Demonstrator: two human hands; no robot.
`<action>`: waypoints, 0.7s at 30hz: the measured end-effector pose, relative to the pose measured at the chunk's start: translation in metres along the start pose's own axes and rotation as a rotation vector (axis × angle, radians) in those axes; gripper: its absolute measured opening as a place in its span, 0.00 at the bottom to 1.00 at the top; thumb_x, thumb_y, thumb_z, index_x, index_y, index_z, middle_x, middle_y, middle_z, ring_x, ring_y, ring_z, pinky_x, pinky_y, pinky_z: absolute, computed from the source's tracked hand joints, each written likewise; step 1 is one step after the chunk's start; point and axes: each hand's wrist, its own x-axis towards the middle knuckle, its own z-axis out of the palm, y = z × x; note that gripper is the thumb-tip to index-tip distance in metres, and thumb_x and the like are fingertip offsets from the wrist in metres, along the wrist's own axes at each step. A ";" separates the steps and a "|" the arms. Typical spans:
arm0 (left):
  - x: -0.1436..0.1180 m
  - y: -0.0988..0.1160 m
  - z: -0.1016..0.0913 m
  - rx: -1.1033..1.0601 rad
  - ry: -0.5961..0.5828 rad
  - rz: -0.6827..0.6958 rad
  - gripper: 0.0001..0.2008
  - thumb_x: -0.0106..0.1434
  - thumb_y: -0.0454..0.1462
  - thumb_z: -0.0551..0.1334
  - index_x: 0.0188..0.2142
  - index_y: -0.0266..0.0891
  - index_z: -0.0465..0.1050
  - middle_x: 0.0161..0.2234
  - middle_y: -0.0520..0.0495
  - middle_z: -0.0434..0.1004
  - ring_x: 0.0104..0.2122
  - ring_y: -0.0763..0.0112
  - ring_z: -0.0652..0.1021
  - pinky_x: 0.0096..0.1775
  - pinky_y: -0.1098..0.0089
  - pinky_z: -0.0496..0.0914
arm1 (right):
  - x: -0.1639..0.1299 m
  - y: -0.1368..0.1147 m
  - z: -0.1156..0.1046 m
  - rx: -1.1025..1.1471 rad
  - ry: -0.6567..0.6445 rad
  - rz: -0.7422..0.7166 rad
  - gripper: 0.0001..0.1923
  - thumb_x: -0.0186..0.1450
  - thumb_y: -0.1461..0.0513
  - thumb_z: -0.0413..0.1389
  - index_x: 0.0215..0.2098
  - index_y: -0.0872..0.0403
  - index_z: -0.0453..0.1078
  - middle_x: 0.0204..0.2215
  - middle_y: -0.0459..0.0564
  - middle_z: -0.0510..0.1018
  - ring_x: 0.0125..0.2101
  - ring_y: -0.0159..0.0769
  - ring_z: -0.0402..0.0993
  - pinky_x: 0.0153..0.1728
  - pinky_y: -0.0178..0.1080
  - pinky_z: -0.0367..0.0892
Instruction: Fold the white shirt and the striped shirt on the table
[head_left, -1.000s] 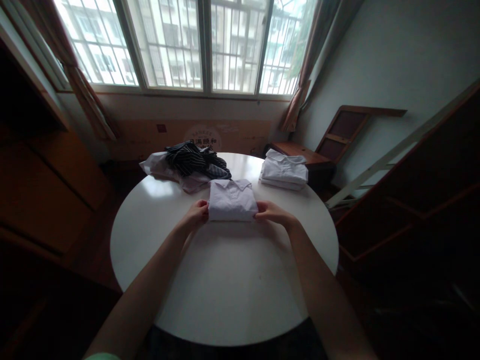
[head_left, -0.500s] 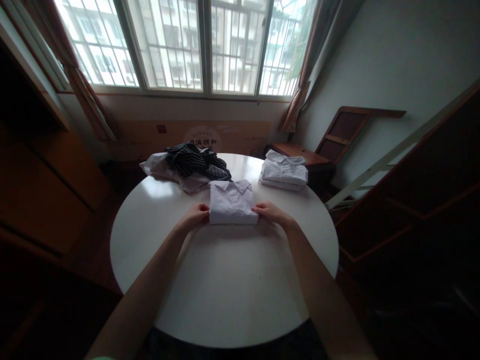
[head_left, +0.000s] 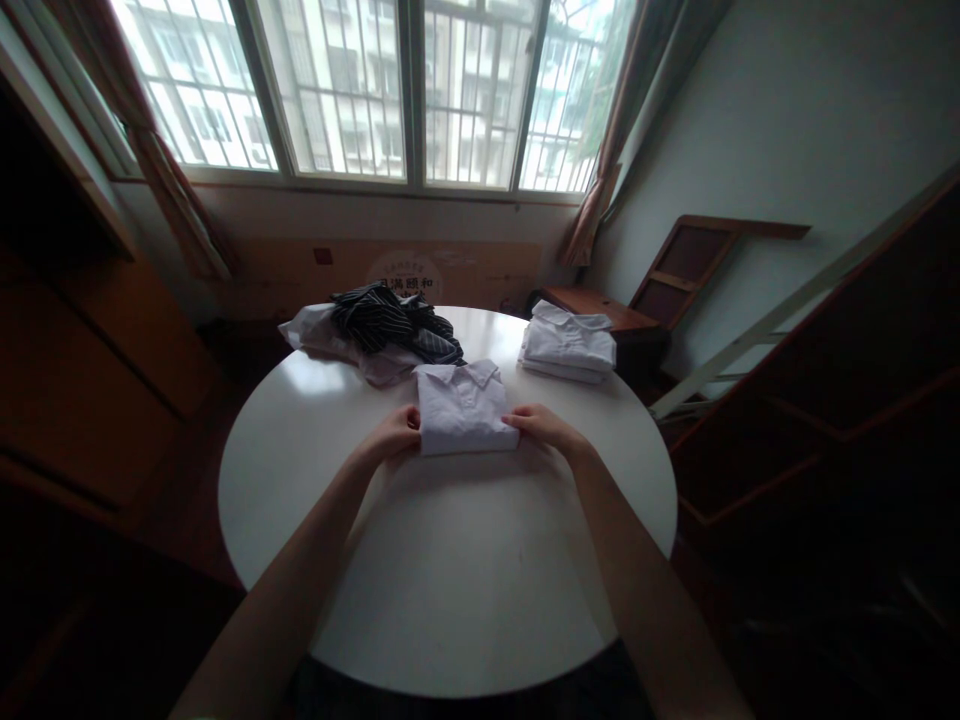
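Observation:
A white collared shirt point(head_left: 466, 410), folded into a neat rectangle, is in front of me at the middle of the round white table point(head_left: 465, 580). Its collar points away from me, and a short button placket shows below the collar. My left hand point(head_left: 397, 432) grips the shirt's left edge, thumb and fingers closed on the cloth. At the opposite edge my right hand point(head_left: 541, 424) pinches the fabric near the lower right corner. The fingers under the shirt are partly hidden.
Several folded white shirts point(head_left: 568, 345) form a stack at the table's back right. A loose heap of dark striped clothing point(head_left: 394, 325) lies over pale cloth point(head_left: 315, 330) at the back left. Behind the table stand a brown wooden chair point(head_left: 682, 265) and a barred window point(head_left: 345, 100).
The folded shirt's near edge has shifted slightly toward me, and the shirt is turned a little. Both hands keep their hold on its sides. The stack and heap have not moved.

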 end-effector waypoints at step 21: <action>-0.011 0.012 0.029 0.709 0.471 0.060 0.13 0.61 0.42 0.49 0.32 0.36 0.67 0.34 0.39 0.74 0.34 0.63 0.73 0.32 0.70 0.61 | 0.014 -0.002 0.027 -0.395 0.461 0.121 0.17 0.59 0.51 0.49 0.34 0.57 0.68 0.31 0.55 0.75 0.31 0.35 0.70 0.27 0.33 0.58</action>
